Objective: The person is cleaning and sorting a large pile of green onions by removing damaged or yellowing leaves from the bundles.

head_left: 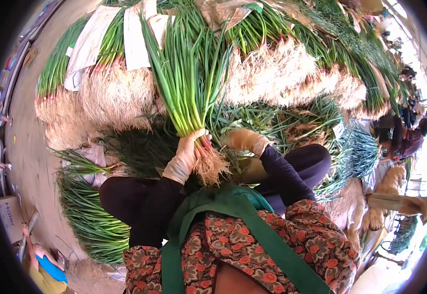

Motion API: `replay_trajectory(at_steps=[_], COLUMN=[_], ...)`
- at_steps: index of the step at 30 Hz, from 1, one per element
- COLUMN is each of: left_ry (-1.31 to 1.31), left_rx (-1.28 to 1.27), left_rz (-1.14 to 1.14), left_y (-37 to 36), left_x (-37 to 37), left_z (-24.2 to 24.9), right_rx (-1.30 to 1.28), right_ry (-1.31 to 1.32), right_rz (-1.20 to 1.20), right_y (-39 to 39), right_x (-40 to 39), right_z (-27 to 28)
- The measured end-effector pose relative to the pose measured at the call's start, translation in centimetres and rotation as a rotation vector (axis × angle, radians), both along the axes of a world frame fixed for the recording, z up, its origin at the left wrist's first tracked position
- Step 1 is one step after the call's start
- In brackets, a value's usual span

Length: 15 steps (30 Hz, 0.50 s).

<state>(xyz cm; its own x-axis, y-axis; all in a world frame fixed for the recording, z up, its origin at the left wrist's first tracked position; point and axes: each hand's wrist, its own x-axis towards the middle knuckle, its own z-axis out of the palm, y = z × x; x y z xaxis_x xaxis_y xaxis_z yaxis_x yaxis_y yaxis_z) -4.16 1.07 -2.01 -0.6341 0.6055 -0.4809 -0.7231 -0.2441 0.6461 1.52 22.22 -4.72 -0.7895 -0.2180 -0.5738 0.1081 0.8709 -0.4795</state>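
The bunch of green onions point(189, 93) is held in front of the body by the left hand point(186, 153), with the leaves pointed away and the roots point(211, 165) turned toward the lap; the gloved fingers are wrapped tightly around the stalks just above these roots. The right hand point(245, 140), also gloved, is placed just beside the bunch, near the loose leaves point(277, 117); its fingertips are partly hidden, so it cannot be told whether they are spread or pinching something. Because the bunch is gripped only near its root end, the long leaves could be bent if it is swung too quickly, and outer stalks could be lost if the grip is loosened. Whether the stalks are tied cannot be seen. The leaf tips are overlapped with the stacked bundles point(267, 71) behind, where they could be caught by a sideways pull. The roots are hung near the green apron point(228, 203), against which they could be rubbed. At the sides, movement is limited by the left knee point(125, 201) and the right knee point(311, 159); the widest room seems to be offered above the loose leaves, ahead of the right hand.
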Motion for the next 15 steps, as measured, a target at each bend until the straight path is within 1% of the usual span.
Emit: replay_trajectory(at_steps=[1, 2, 3, 5, 6, 7, 9, 10, 11, 12, 13, 14, 15], left_ry=[-0.031, -0.038, -0.039, -0.055, -0.063, -0.058, -0.056, -0.130, -0.122, -0.137, -0.147, -0.141, -0.143], left_rx=[-0.050, -0.086, -0.120, -0.205, -0.244, -0.157, 0.011, 0.083, 0.153, 0.199, 0.250, 0.244, 0.237], left_rz=[0.007, -0.064, -0.132, -0.150, -0.156, -0.095, 0.022, 0.025, -0.027, -0.058, -0.085, -0.095, -0.109], left_y=[0.3, 0.2, 0.0, -0.2, -0.3, 0.0, 0.4, 0.1, -0.4, -0.7, -0.8, -0.7, -0.7], left_x=[0.2, 0.2, 0.0, -0.4, -0.6, -0.7, -0.4, -0.5, -0.7, -0.8, -1.1, -1.3, -1.1], left_z=[0.0, 0.6, 1.1, 1.4, 1.4, 1.0, -0.2, 0.0, 0.5, -0.1, -0.6, -0.6, -0.4], right_rx=[-0.265, -0.562, -0.621, -0.484, -0.429, 0.027, -0.278, -0.027, -0.259, 0.070, 0.348, 0.296, 0.239], right_ry=[0.042, 0.124, 0.071, 0.267, 0.288, 0.741, 0.815, 0.799, 0.744, 0.413, 0.137, -0.093, -0.330], right_rz=[-0.318, -0.597, -0.659, -0.527, -0.519, 0.015, -0.567, -0.544, -0.773, -0.552, -0.205, -0.217, -0.233], right_y=[-1.0, -2.0, -2.9, -4.5, -4.9, -5.0, -5.0, -2.7, 0.9, 2.5, 4.0, 2.0, 0.4], right_x=[-0.4, -0.9, -2.1, -3.1, -3.3, -3.3, -2.9, -2.4, -2.8, -1.7, -0.6, -0.6, -0.4], right_z=[1.9, 3.9, 4.9, 4.6, 4.6, 4.2, -0.5, -0.3, -6.2, -5.2, -4.1, 3.1, 7.8])
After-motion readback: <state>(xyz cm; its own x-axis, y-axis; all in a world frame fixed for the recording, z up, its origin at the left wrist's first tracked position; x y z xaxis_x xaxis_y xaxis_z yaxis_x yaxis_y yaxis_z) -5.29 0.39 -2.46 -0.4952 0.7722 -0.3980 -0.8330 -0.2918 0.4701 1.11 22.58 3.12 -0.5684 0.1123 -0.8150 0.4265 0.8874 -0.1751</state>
